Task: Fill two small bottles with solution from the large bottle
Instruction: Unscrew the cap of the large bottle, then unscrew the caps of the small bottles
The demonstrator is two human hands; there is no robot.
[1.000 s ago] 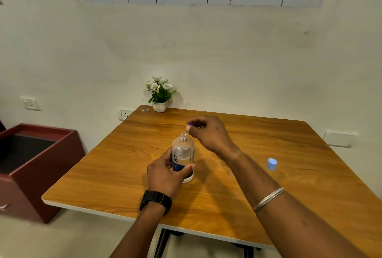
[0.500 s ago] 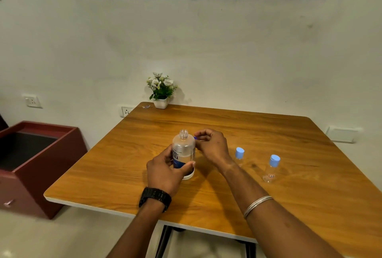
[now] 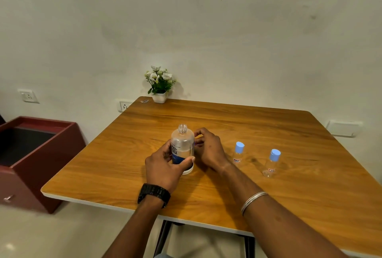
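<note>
The large clear bottle (image 3: 182, 142) with a blue label stands upright and uncapped on the wooden table (image 3: 258, 127). My left hand (image 3: 163, 167) grips its lower body from the left. Just right of the bottle, my right hand (image 3: 208, 150) is low over the table, its curled fingers pinching a small blue-purple cap that is mostly hidden. Two small clear bottles with light blue caps stand upright further right: one (image 3: 238, 152) close to my right wrist, the other (image 3: 271, 162) beyond it. Both look empty.
A small white pot of white flowers (image 3: 159, 85) sits at the table's far left corner. A dark red open box (image 3: 41, 154) stands on the floor to the left. The wall behind holds power sockets (image 3: 124, 105).
My right hand came down from above the bottle's open neck to table level beside the bottle, with the cap. The view shifted, bringing both small bottles into sight. My left hand kept its hold.
</note>
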